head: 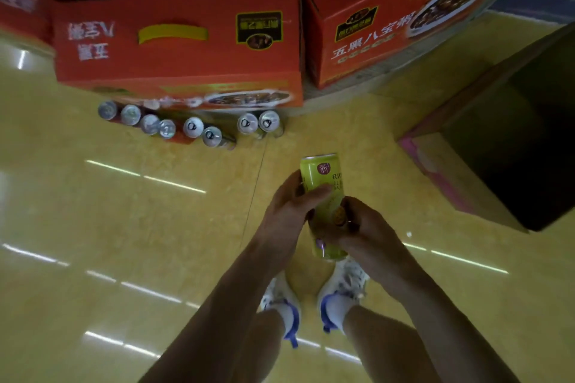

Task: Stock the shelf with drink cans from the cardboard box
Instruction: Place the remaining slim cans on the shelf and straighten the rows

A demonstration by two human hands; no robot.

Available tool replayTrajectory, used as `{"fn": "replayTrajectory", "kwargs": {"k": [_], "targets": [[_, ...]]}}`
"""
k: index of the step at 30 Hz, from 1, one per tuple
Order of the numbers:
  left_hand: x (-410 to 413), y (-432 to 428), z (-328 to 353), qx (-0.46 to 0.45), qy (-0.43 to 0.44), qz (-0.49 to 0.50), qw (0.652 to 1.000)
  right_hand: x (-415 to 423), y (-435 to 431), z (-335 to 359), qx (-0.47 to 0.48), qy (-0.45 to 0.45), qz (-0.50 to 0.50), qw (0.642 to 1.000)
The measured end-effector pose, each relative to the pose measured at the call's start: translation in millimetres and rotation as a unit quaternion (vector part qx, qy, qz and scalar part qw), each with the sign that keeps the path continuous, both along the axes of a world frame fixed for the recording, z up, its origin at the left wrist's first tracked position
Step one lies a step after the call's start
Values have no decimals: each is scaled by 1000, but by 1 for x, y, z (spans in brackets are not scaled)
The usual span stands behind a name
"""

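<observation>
Both my hands hold green drink cans above the floor. The upper green can (322, 176) shows a round pink mark and lettering, and my left hand (287, 211) grips its left side with the thumb across the front. A second green can (329, 250) sits lower, and my right hand (370, 232) curls round it. An open cardboard box (451, 171) with a dark inside and pink sides stands on the floor at the right. No shelf is in view.
Several cans (193, 127) stand upright in a row on the yellow floor before a red carton (177, 47). A second red carton (389, 9) stands at the back right. My feet in white shoes (339, 289) are below my hands.
</observation>
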State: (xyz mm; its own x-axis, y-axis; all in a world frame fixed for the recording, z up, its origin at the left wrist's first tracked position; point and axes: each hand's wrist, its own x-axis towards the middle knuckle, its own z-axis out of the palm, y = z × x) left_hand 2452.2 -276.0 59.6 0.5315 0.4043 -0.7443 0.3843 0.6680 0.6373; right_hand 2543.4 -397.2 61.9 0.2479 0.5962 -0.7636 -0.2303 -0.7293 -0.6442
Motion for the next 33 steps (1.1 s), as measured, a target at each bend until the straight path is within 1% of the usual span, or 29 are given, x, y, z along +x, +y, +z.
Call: {"fn": "replayTrajectory", "kwargs": {"k": [4,9,13,18,21,24,26,33], "targets": [[-20,-4,71,-13,16,-40,999,-24,-13,68,7,31,-53,998],[-27,-1,179,0,15,-50,999,-29,-7,174,15,42,-54,998],[-23,15,265,48,2,-66,997,-21,7,260,37,9,-37,999],[-18,35,362,101,-36,-73,992,-14,29,359,68,-36,-28,997],[-15,38,415,125,-53,-57,989,-15,35,408,98,-57,-34,993],[-16,42,458,143,-73,-42,986,-18,41,451,127,-75,-37,988],[-18,47,482,162,-93,-59,981,-21,45,476,153,-80,-36,984],[-28,74,562,250,-167,-85,950,-31,67,554,225,-146,-34,963]]}}
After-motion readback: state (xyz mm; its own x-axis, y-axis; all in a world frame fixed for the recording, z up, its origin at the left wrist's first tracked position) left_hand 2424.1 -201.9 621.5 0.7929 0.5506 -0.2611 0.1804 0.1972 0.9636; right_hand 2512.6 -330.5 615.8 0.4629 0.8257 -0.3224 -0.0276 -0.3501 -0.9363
